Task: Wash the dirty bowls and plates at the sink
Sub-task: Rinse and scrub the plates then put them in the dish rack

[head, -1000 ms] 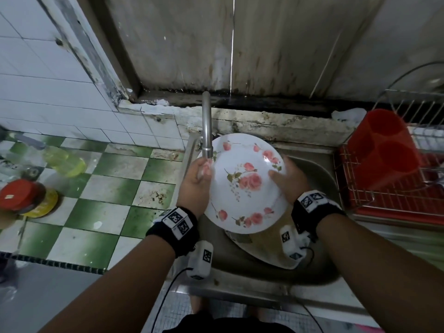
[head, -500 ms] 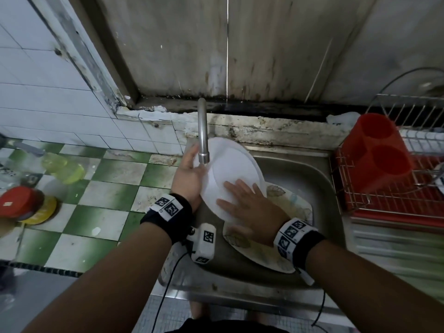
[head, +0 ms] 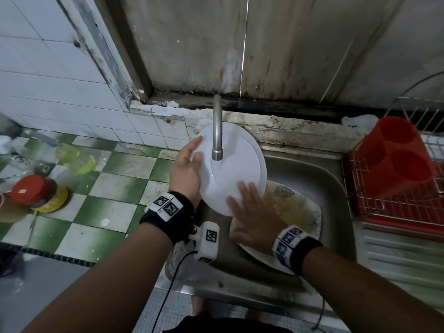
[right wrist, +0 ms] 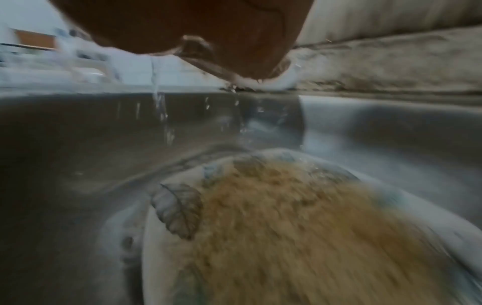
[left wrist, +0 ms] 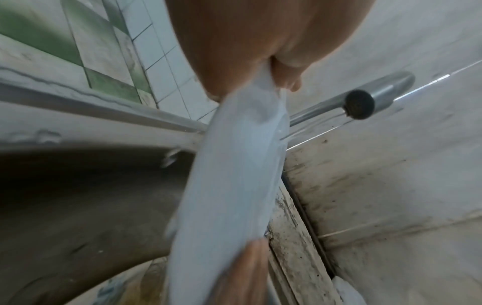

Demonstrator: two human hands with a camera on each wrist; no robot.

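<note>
Since a second ago the white plate has flipped, its plain back now up under the faucet. The left hand grips its rim; the right hand lies flat on it. A dirty plate lies below in the sink, beside the red rack.

The tap hides part of the white plate. The right hand covers part of the dirty plate. Both wrist views are motion-blurred.
</note>
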